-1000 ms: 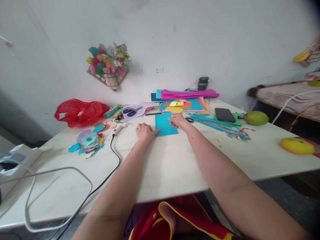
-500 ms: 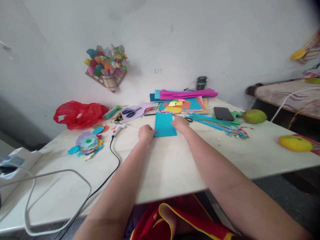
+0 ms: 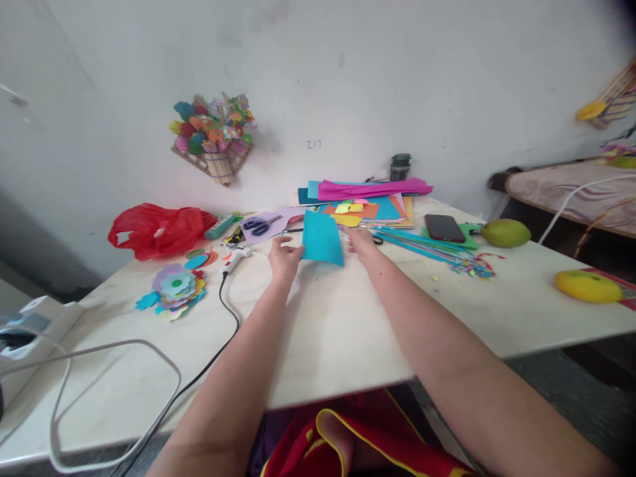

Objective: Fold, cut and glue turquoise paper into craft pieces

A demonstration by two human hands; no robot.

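A blue paper sheet is lifted and tilted above the white table. My left hand pinches its left edge between thumb and finger. Just right of the sheet is my right hand, apart from it, its fingers slightly spread beside black scissor handles. Behind the sheet lie stacked coloured papers with small yellow pieces on top. To the left are a glue gun and dark-handled scissors on purple paper.
Paper flowers, a red plastic bag and a power strip with looping cables occupy the left. Blue strips, a phone, a green fruit and a yellow fruit are on the right.
The blue sheet has risen off the table and tilted, held by my left hand. My right hand has let go of its right edge.
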